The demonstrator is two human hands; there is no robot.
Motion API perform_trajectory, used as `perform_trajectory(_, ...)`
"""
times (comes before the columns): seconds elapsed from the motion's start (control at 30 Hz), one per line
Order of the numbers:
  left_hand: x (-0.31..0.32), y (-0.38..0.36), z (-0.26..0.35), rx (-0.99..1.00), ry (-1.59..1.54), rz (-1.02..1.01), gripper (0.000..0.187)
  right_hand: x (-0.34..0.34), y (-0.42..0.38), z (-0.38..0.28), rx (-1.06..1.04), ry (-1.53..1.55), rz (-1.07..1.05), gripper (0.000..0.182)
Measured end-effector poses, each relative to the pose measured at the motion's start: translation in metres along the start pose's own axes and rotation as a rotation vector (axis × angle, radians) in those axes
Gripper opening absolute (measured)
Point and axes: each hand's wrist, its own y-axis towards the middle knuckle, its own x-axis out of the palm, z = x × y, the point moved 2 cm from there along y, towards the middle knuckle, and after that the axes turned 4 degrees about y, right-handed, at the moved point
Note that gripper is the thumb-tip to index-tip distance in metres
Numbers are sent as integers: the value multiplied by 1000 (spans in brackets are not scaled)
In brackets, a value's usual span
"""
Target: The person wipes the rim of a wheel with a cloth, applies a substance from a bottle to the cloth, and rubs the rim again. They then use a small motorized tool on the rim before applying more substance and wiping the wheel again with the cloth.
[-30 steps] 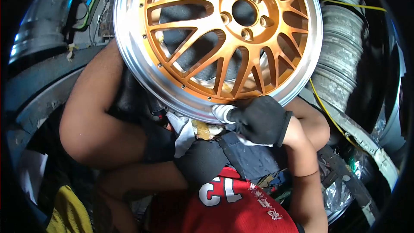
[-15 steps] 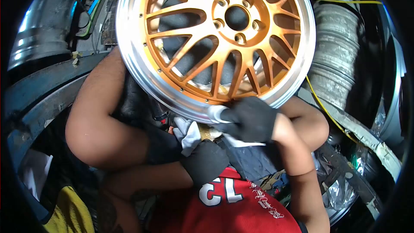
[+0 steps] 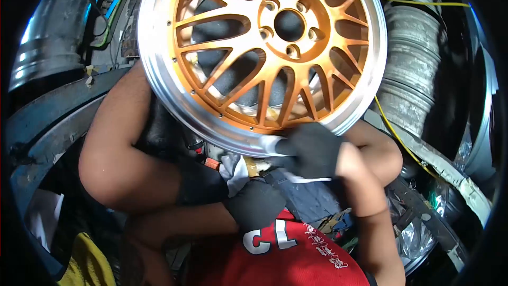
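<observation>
A wheel rim with orange spokes (image 3: 222, 58) and a polished silver lip faces up between my knees. My right hand (image 3: 312, 151), in a black glove, is at the near edge of the lip, its fingers closed on a white cloth (image 3: 271, 145) pressed against the metal; it is slightly blurred. My left hand (image 3: 256, 204), also gloved in black, rests near my red shirt below the rim. Its fingers are wrapped round a light grey cloth (image 3: 233, 172).
Stacked bare metal rims (image 3: 410, 58) stand at the right, beside a yellow cable (image 3: 394, 127). A large shiny metal cylinder (image 3: 53, 32) is at the upper left. A yellow towel (image 3: 87, 262) lies at the lower left.
My right hand has moved slightly right and down with the white cloth. My left hand and its cloth have shifted a little right and down. The rim has moved slightly left.
</observation>
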Motion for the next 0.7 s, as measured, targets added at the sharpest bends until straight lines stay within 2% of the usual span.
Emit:
perform_trajectory(0.07, -3, 2, 1, 4, 19, -3, 27, -4, 2, -9, 32, 21, 86, 17)
perform_trajectory(0.13, -2, 1, 3, 7, 21, 7, 27, 3, -26, 21, 98, 50, 30, 20)
perform_trajectory(0.2, -2, 2, 5, 11, 30, 15, 28, 9, -38, 30, -39, 83, 267, 23)
perform_trajectory(0.27, -3, 6, 6, 11, 63, 15, 29, -2, -8, 1, 31, 16, 23, 27)
perform_trajectory(0.3, -2, 9, 9, 12, 90, 24, 30, 3, 7, -9, 6, 117, 70, 28)
perform_trajectory(0.37, -1, 11, 13, 9, 168, 24, 31, 11, 10, 2, -104, 255, 208, 33)
perform_trajectory(0.4, 0, 10, 18, 2, 209, 37, 31, 9, -1, 19, -44, 419, 274, 32)
perform_trajectory(0.43, 2, 11, 22, -8, 264, 66, 31, -2, -21, 27, -37, 426, 455, 27)
perform_trajectory(0.47, 5, 13, 28, -7, 310, 112, 32, -7, -43, 28, 68, 513, 756, 24)
perform_trajectory(0.5, 9, 16, 37, 8, 341, 178, 32, -24, -66, 34, 165, 792, 797, 24)
perform_trajectory(0.53, 16, 20, 44, 71, 308, 248, 36, -43, -90, 25, 166, 943, 847, 26)
perform_trajectory(0.57, 23, 24, 51, 136, 279, 317, 39, -39, -98, 31, 8, 1090, 1059, 29)
perform_trajectory(0.6, 43, 23, 60, 235, 217, 360, 41, -40, -106, 28, -25, 1126, 1148, 43)
perform_trajectory(0.67, 94, 13, 83, 244, 70, 141, 40, -30, -111, 45, 44, 985, 1196, 42)
perform_trajectory(0.7, 101, 17, 94, 273, 59, 138, 42, -26, -105, 41, 117, 851, 1214, 31)
